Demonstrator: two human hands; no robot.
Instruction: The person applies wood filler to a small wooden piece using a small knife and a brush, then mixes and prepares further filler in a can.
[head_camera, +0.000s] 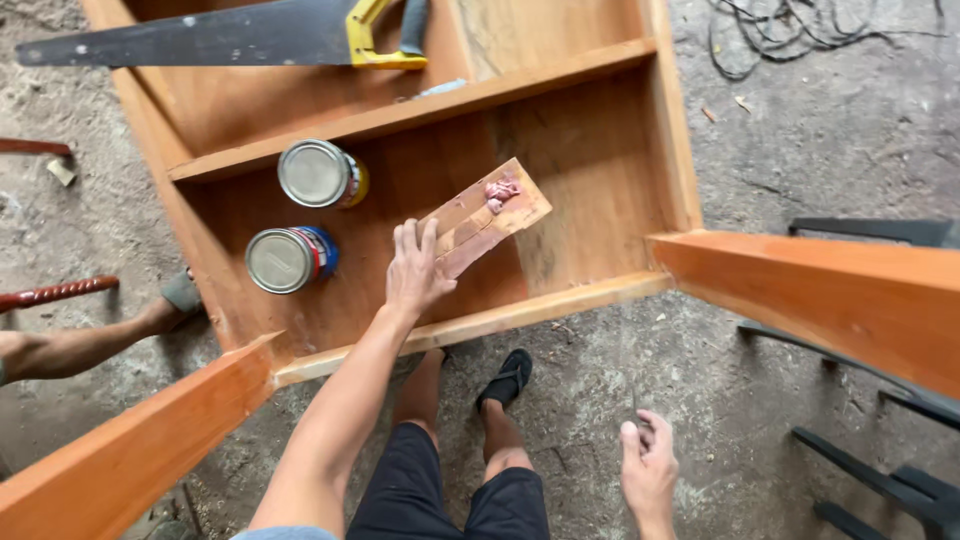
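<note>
From the head camera, the left hand (418, 268) is reaching down into the lower compartment of the orange-brown wooden cabinet frame (600, 160), which is lying on its back on the grey concrete floor (800, 130). Its fingers are lying spread and flat on the near end of the small rectangular wooden offcut board (488, 218), pressing it rather than gripping it. A lump of pink putty (500, 191) is sitting on the board's far end, well beyond the fingertips. The right hand (648, 468) is hanging outside the frame, over the floor beyond the cabinet's front edge, and is pinching a thin narrow blade (633, 400) between thumb and fingers; what kind of tool it is cannot be told. Two round tins with silvery lids (300, 215) are standing in the same compartment, toward its left side, apart from the left hand. A handsaw with a dark blade and yellow handle (230, 38) is lying across the cabinet's far left corner. Another person's leg and sandalled foot (150, 318) are resting just beside the cabinet's left edge. Black cables (790, 28) are lying on the floor past the cabinet's far right corner
</note>
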